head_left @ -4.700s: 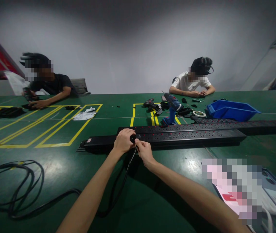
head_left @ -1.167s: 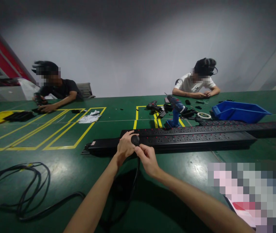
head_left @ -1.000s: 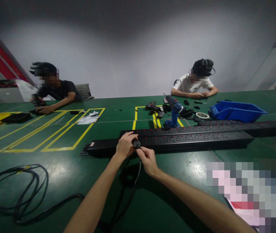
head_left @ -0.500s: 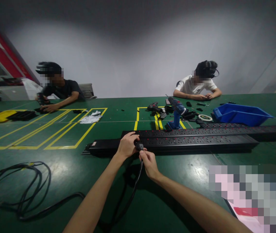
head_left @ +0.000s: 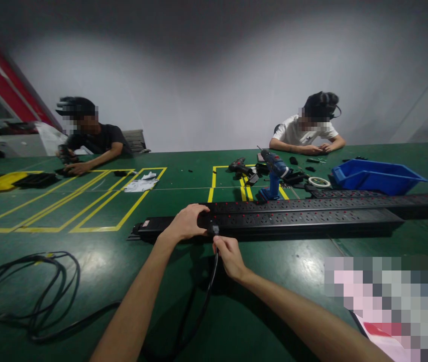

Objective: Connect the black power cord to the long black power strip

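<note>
A black plug (head_left: pixel 213 228) is held against the front side of the nearer long black power strip (head_left: pixel 293 219), which is lined with sockets and small red marks. My right hand (head_left: pixel 231 254) pinches the plug's lower end, where a black cord (head_left: pixel 207 296) hangs down and curves to the left. Just left of the plug, my left hand (head_left: pixel 187 221) curls across the strip, fingers over its top and thumb at the near side. A gap shows between thumb and fingers. Whether the plug is seated in a socket cannot be made out.
Behind lies another power strip (head_left: pixel 425 202). A blue drill (head_left: pixel 273 173), tape roll (head_left: pixel 318 182) and blue bin (head_left: pixel 380 178) stand beyond. Coiled cable (head_left: pixel 29 296) lies left, on the green table (head_left: pixel 97 271). Two people (head_left: pixel 95 138) sit opposite. A partly blurred pink item (head_left: pixel 383 339) lies at right.
My left hand has shifted left, off the plug, and its thumb and fingers have spread apart over the strip. My right hand and the plug have moved slightly left.
</note>
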Demonstrator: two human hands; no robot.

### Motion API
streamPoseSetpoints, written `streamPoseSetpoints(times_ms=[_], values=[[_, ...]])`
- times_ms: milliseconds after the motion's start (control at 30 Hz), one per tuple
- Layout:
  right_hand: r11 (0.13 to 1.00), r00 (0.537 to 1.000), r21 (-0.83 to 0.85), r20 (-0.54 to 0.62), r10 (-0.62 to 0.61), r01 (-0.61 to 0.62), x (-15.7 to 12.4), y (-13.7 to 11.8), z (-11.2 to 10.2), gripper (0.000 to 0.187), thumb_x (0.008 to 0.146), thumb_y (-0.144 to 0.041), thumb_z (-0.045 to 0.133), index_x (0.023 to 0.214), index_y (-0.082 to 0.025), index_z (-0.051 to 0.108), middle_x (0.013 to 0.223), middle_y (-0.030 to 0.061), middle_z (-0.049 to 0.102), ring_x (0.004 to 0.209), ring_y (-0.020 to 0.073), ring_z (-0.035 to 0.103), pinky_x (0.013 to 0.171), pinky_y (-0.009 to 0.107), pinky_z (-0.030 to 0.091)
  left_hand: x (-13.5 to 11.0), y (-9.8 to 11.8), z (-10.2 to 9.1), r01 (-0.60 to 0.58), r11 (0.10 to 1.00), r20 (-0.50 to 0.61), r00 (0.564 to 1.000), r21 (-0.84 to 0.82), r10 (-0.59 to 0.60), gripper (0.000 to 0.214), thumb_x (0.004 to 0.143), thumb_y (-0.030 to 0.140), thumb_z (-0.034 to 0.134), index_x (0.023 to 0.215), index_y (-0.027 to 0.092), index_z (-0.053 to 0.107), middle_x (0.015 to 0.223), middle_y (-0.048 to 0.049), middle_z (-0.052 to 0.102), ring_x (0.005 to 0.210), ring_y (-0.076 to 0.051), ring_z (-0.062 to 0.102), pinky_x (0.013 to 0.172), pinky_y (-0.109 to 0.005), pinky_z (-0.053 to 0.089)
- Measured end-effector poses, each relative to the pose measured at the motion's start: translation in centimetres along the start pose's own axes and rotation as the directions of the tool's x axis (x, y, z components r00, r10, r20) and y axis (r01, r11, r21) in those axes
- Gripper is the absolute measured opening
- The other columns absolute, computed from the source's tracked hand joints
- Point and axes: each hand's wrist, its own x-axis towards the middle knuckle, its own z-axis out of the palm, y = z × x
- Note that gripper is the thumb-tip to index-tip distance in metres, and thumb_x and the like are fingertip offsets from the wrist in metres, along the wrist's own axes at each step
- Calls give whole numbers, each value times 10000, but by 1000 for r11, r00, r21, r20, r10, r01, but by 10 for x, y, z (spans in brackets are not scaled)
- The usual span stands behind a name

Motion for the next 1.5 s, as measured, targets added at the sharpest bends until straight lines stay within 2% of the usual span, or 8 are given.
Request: streamPoseSetpoints(times_ms=[133,200,300,467,633,733,1000,1500], values=[[1000,999,-2,34,15,-15,1,1,0,518,931,-540,449,599,-157,556,574,-16,446,581,119,400,563,251,278,-11,-16,-8,170,983,25,985,65,-172,1106,492,480,825,1458,221,353,1475,-161,446,1343,-359,431,1082,-457,368],[1000,999,-3,42,23,-23,2,1,0,520,926,-547,453,600,-156,559,573,-15,448,582,119,402,564,250,281,-15,-24,-7,241,964,45,968,111,-247,1212,471,522,832,1492,195,266,1501,-208,393,1364,-387,398,1092,-484,332],[999,998,-4,42,36,-36,2,1,0,523,919,-560,457,601,-156,557,568,-20,433,574,117,395,554,248,277,-18,-30,-2,302,939,96,943,168,-320,1296,443,615,821,1496,163,217,1447,-257,444,1334,-415,430,1102,-540,272],[999,998,-27,45,38,-37,3,3,0,519,923,-546,458,604,-152,568,572,-16,458,572,117,405,555,246,277,-14,-32,3,276,940,167,936,200,-311,1128,424,711,775,1367,201,426,1262,-187,627,1194,-408,563,1076,-586,274],[997,998,-67,51,41,-37,5,3,1,514,904,-540,492,578,-153,584,544,-16,471,551,116,410,545,244,276,-13,-33,-5,308,922,175,920,233,-351,928,423,735,746,1162,198,582,1133,-161,687,1059,-389,640,909,-457,461],[997,997,-70,59,45,-41,5,3,1,512,900,-538,499,578,-153,597,537,-12,477,548,119,420,542,242,286,-13,-35,-10,312,922,193,914,230,-358,880,429,718,751,1141,225,595,1109,-127,703,1011,-371,663,847,-418,490],[996,993,-65,91,73,-67,6,7,1,494,902,-520,497,588,-154,603,548,-8,483,540,119,424,534,242,290,-14,-41,-13,282,936,194,926,209,-322,871,448,701,748,1178,248,600,1136,-100,704,1046,-349,653,880,-396,476],[992,984,-125,168,50,-29,6,9,0,469,937,-452,451,620,-148,611,570,0,515,559,118,448,557,239,304,-29,-67,-26,311,933,216,913,179,-346,841,470,678,756,1216,318,608,1131,-45,711,1037,-310,656,923,-375,454]])
